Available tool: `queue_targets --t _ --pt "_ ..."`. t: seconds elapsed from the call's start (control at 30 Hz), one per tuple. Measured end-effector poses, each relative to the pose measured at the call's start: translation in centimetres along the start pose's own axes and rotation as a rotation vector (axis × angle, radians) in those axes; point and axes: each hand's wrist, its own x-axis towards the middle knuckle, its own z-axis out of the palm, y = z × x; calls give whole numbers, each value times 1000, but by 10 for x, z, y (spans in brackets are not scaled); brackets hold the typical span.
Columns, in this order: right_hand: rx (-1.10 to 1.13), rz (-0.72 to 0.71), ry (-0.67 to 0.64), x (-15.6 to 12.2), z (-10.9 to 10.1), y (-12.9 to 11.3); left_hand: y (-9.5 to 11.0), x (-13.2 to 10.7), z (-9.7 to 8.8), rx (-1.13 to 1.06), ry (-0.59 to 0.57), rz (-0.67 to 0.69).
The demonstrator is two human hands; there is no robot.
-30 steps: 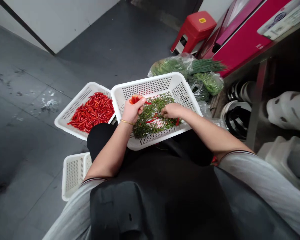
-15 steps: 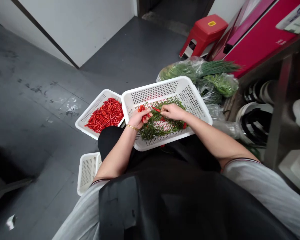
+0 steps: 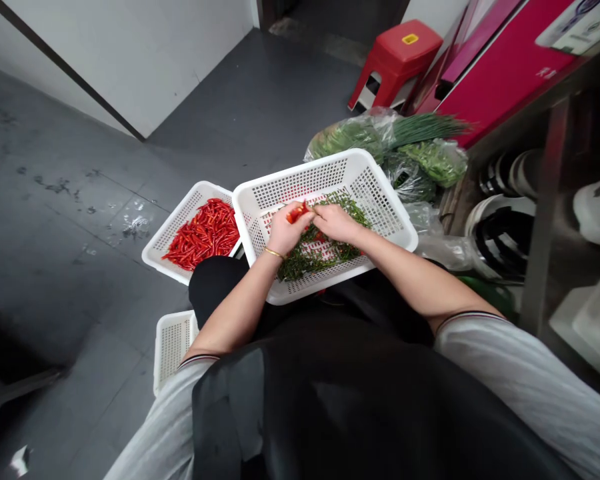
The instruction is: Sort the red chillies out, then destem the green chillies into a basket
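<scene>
Several red chillies point(image 3: 298, 213) were pinched in the left hand point(image 3: 286, 232), centre frame, over the white basket point(image 3: 300, 190), one nipped by the right hand point(image 3: 336, 222). Some could be dropped among the stems point(image 3: 305, 263) by a slackened grip.

Head-worn camera looks steeply down, close over the lap.

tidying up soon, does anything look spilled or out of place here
Yes. Wet smears and shiny scraps mark the grey floor left of the chilli basket, and a pale scrap lies at the bottom left. A red bit under the near rim of the lap basket may be a dropped chilli.
</scene>
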Motion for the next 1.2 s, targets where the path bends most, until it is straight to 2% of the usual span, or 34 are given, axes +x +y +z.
queue_targets --t 0.07,0.17,0.27,0.37,0.47,0.6,0.7,0.77,0.93,1.0,1.1,1.2 --pt "-79 70 -150 4 10 9 5 -1 1 -18 3 10" --pt "-235 108 -378 8 35 24 15 3 -13 -226 3 -127" --pt "-343 78 -344 10 63 31 18 7 -34 -400 25 -234" --pt "-374 42 -320 16 77 34 12 6 -47 -473 13 -271" --pt "-300 42 -342 21 70 44 3 5 -51 -506 -22 -301" --pt "-130 68 -360 21 50 64 -5 7 -51 -519 0 -335" --pt "-171 138 -303 18 44 70 -7 9 -53 -530 -14 -375" --pt "-225 109 -277 15 47 64 -8 8 -54 -539 -40 -397" --pt "-323 -265 -379 12 72 24 -10 5 -54 -536 -101 -395" --pt "-403 -348 -430 16 80 12 -10 5 -55 -536 -88 -383" --pt "-431 -353 -485 24 80 9 -10 7 -58 -557 -44 -363" --pt "-274 -247 -415 28 64 20 -13 9 -60 -521 -7 -371"
